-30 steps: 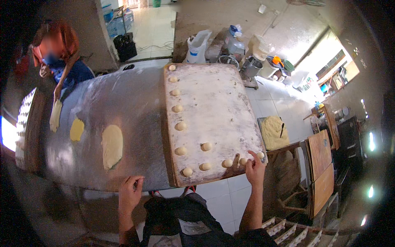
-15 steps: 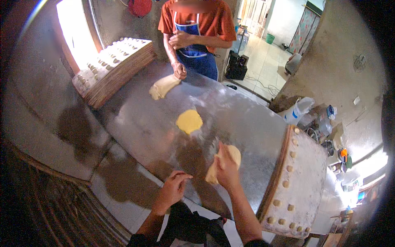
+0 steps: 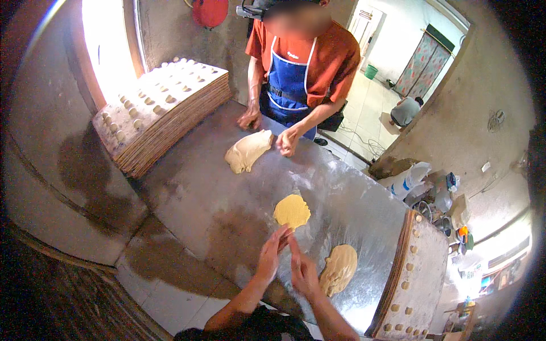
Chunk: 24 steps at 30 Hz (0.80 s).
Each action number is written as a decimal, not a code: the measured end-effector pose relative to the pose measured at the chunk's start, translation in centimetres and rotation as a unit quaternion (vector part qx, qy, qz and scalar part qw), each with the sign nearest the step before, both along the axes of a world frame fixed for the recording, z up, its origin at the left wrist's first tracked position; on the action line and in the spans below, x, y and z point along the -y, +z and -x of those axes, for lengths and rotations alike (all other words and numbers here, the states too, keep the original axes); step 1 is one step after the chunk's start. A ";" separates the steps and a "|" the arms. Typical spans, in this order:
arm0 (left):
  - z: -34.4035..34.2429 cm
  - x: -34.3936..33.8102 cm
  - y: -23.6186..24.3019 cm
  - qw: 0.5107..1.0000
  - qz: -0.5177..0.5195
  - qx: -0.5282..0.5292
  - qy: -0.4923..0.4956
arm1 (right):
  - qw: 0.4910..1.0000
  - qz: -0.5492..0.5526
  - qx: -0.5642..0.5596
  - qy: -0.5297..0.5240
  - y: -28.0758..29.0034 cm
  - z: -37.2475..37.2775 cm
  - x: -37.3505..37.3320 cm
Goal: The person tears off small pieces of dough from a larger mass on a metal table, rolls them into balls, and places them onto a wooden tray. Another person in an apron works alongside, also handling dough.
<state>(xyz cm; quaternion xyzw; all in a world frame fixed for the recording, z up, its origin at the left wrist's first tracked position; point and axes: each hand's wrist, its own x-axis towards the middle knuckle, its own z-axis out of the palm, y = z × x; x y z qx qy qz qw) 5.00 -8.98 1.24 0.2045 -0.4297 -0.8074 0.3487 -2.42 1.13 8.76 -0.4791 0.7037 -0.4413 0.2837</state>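
Note:
My left hand (image 3: pixel 269 257) and my right hand (image 3: pixel 303 274) are close together over the metal table (image 3: pixel 193 187), fingers stretched out and fingertips nearly meeting. Just beyond them lies a flat yellow round of dough (image 3: pixel 292 211); whether the left fingertips touch its near edge I cannot tell. A beige lump of dough (image 3: pixel 339 267) rests to the right of my right hand, apart from it. Farther off, another beige piece of dough (image 3: pixel 248 150) sits in front of a co-worker in a blue apron (image 3: pixel 287 85), whose two closed hands are either side of it.
At the far left stands a stack of boards (image 3: pixel 165 133) topped with rows of small dough balls. Another board stack (image 3: pixel 418 273) with dough balls borders the table's right side. Bags and containers (image 3: pixel 410 179) crowd the right wall. A person (image 3: pixel 405 111) crouches beyond the doorway.
My right hand has left the beige dough and come beside my left, which moved forward and right. The co-worker's raised arm has come down by the far dough. My view has shifted.

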 end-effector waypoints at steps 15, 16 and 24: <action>7.5 -17.3 9.3 0.834 0.515 0.050 -0.189 | 0.809 0.334 0.344 -0.341 -2.1 1.7 -16.2; 7.6 -17.4 9.6 0.822 0.542 0.070 -0.161 | 0.812 0.307 0.350 -0.352 -2.1 0.7 -17.1; 4.6 -16.1 1.6 0.771 0.528 0.301 -0.190 | 0.757 0.063 0.461 -0.460 -6.0 -4.0 -25.2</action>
